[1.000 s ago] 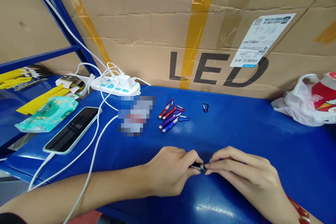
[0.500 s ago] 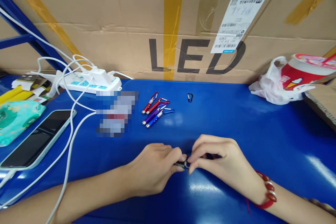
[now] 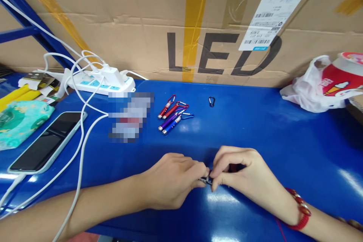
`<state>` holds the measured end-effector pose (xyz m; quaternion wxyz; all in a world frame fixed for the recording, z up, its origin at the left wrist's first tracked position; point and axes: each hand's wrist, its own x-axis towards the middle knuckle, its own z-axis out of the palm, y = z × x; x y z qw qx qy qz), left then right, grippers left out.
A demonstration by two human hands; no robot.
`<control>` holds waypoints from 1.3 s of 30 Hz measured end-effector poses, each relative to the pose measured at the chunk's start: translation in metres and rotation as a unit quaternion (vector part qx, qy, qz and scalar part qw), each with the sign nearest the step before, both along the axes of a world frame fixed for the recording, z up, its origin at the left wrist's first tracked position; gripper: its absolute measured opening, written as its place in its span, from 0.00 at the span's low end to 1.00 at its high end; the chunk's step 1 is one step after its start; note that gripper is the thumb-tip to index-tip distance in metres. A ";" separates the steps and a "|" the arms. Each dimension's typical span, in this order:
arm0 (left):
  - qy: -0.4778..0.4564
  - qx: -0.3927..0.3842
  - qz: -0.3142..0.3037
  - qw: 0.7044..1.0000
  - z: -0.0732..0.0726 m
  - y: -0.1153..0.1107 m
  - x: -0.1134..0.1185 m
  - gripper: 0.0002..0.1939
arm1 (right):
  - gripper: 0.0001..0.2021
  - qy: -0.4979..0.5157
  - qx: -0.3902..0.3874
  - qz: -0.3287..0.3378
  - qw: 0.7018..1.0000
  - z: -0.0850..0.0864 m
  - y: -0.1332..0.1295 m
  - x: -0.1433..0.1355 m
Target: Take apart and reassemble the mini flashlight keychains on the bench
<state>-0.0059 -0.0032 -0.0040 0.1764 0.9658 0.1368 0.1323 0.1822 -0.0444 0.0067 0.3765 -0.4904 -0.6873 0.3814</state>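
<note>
At the front middle of the table, my left hand [image 3: 178, 178] is closed round a small black metal piece [image 3: 203, 179]. Only its silver-and-black end shows, so its exact kind is hidden. My right hand [image 3: 244, 168] pinches that same end between thumb and fingers, and the fingertips of both hands nearly meet. Beyond them lie several keychain flashlights with clips: two red ones [image 3: 170, 111], a purple one [image 3: 168, 123] and a blue one [image 3: 171, 125]. A loose black carabiner [image 3: 211, 101] rests to their right, apart from them.
White cables run from a power strip [image 3: 107, 83] past a phone [image 3: 47, 141], one crossing my left forearm. A teal packet [image 3: 24, 123] lies at the left. A large cardboard box [image 3: 136, 19] stands behind the blue table [image 3: 255, 121]. A red cup [image 3: 342, 75] and plastic bag [image 3: 303, 89] are at right.
The view has shifted, so most things appear further right and slightly higher. Both hands keep their grip on the small black metal piece, whose end now tilts a little more downward.
</note>
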 end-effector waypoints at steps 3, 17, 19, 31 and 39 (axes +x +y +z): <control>0.012 0.008 -0.014 1.000 0.001 0.000 0.000 0.08 | 0.12 0.005 -0.011 0.008 1.000 0.000 0.000 0.000; 0.032 -0.011 -0.042 0.999 0.000 0.001 0.000 0.07 | 0.13 -0.005 -0.006 0.032 0.999 -0.001 -0.003 0.000; 0.037 -0.014 -0.046 0.998 0.001 0.002 0.000 0.07 | 0.13 -0.005 -0.002 0.036 0.999 -0.002 -0.003 0.000; -0.026 -0.061 -0.009 0.998 -0.001 0.001 0.001 0.06 | 0.08 -0.020 0.048 -0.009 0.999 0.001 -0.005 0.000; -0.050 0.017 0.011 0.999 0.000 -0.001 0.000 0.10 | 0.10 -0.025 0.040 -0.013 0.999 0.004 -0.003 0.002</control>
